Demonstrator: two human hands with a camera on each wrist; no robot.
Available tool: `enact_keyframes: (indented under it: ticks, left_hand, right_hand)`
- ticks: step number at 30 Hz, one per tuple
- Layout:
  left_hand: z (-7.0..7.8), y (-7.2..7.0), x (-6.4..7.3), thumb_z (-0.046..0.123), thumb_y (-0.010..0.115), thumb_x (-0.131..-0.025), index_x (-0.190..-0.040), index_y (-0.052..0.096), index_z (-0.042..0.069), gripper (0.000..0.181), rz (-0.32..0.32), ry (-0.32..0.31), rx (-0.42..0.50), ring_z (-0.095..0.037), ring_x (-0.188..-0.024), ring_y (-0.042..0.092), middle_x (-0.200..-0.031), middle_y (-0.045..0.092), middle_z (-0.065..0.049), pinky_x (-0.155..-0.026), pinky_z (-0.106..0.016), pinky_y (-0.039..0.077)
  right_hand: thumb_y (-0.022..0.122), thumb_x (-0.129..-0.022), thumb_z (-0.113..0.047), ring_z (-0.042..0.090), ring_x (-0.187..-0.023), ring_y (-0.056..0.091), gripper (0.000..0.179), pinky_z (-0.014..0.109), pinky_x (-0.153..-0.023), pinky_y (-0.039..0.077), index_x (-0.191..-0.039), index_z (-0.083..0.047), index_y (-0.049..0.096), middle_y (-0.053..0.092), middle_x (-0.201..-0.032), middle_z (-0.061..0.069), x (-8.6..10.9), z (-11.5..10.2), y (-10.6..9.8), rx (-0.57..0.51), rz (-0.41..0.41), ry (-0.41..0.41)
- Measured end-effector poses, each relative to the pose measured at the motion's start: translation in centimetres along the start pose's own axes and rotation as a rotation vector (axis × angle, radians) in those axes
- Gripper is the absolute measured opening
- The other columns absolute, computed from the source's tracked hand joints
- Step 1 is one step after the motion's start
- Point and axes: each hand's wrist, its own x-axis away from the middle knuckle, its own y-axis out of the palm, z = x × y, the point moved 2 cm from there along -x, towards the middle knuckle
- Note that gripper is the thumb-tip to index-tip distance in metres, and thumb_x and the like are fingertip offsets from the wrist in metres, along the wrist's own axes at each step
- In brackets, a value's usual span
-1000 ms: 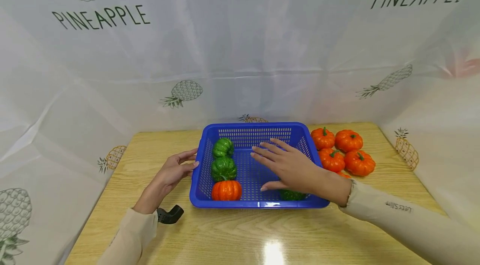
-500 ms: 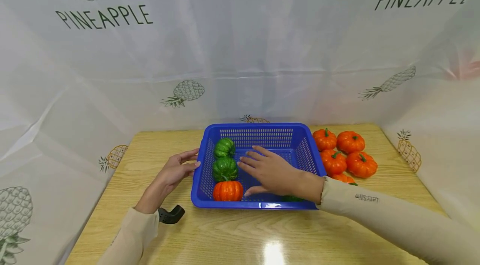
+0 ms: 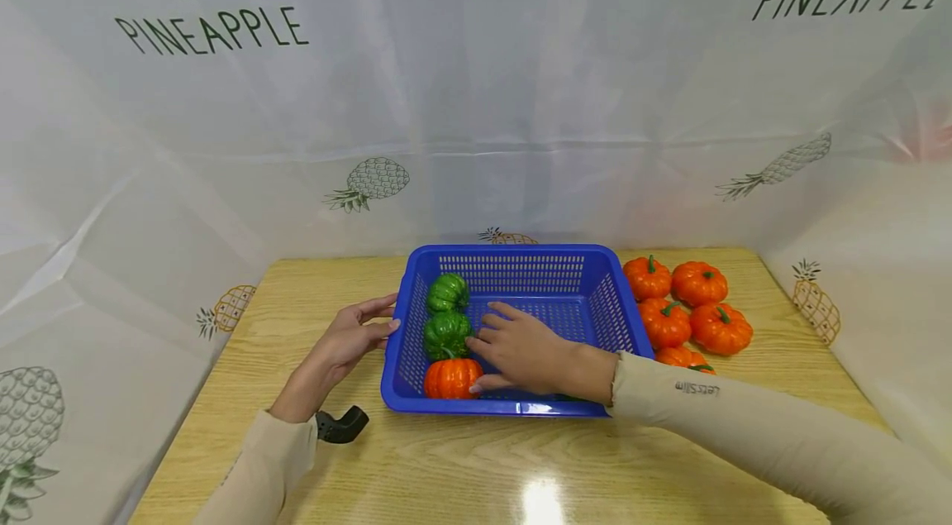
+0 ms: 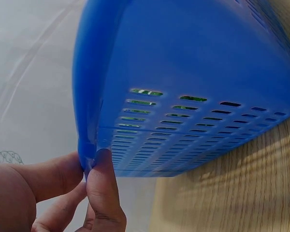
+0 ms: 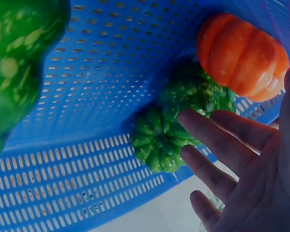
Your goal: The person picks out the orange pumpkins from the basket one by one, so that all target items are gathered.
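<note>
My left hand point(image 3: 353, 343) pinches the left rim of a blue plastic basket point(image 3: 506, 251); the left wrist view shows thumb and fingers around that rim. Down the basket's left side lie a green pumpkin point(image 3: 448, 293), a second green pumpkin point(image 3: 446, 335) and an orange pumpkin point(image 3: 450, 379). Reaching into the basket, my right hand point(image 3: 524, 353) has loosely extended fingers beside the middle green and the orange pumpkin. Whether they touch is unclear. Another green pumpkin point(image 5: 14, 72) looms close in the right wrist view; my right forearm mostly covers it in the head view.
Several orange pumpkins point(image 3: 664, 322) stand grouped on the wooden table point(image 3: 416, 475), right of the basket. A black curved piece point(image 3: 342, 426) sits by my left wrist. White pineapple-printed sheeting point(image 3: 506, 95) hangs behind and at the sides.
My right hand has moved left and lower within the basket, from above its middle to beside the left-side pumpkins. The left hand keeps its hold on the rim.
</note>
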Motion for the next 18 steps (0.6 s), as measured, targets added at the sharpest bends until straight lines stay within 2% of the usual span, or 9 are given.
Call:
enact_keyframes:
  ticks: [5,9,18]
  left_hand:
    - [0.0,0.0,0.0,0.0,0.059,-0.106,-0.16,0.042,-0.002,0.057,0.004,0.0,0.001,-0.01,-0.085,0.069,-0.147,0.047,-0.029,-0.082,-0.025,0.061]
    - [0.0,0.0,0.0,0.0,0.06,-0.106,-0.16,0.043,-0.002,0.056,0.001,0.004,0.002,-0.01,-0.085,0.069,-0.147,0.047,-0.028,-0.082,-0.026,0.061]
    - [-0.1,0.0,-0.2,0.002,0.06,-0.106,-0.16,0.043,-0.001,0.057,-0.006,0.001,-0.003,-0.01,-0.087,0.068,-0.147,0.047,-0.027,-0.082,-0.026,0.06]
  right_hand:
    - [0.046,-0.108,-0.062,0.02,-0.114,0.067,0.054,0.045,-0.119,0.042,-0.118,-0.018,0.076,0.078,-0.108,-0.003,-0.5,-0.3,0.4,-0.021,0.035,-0.021]
    - [0.049,-0.107,-0.061,0.019,-0.108,0.067,0.049,0.043,-0.118,0.042,-0.105,-0.019,0.075,0.078,-0.098,-0.006,-1.0,-0.6,0.7,-0.044,0.054,-0.04]
    - [0.056,-0.103,-0.061,0.017,-0.111,0.066,0.046,0.039,-0.115,0.043,-0.104,-0.02,0.076,0.079,-0.098,-0.007,-1.4,-1.0,0.4,-0.102,0.036,-0.027]
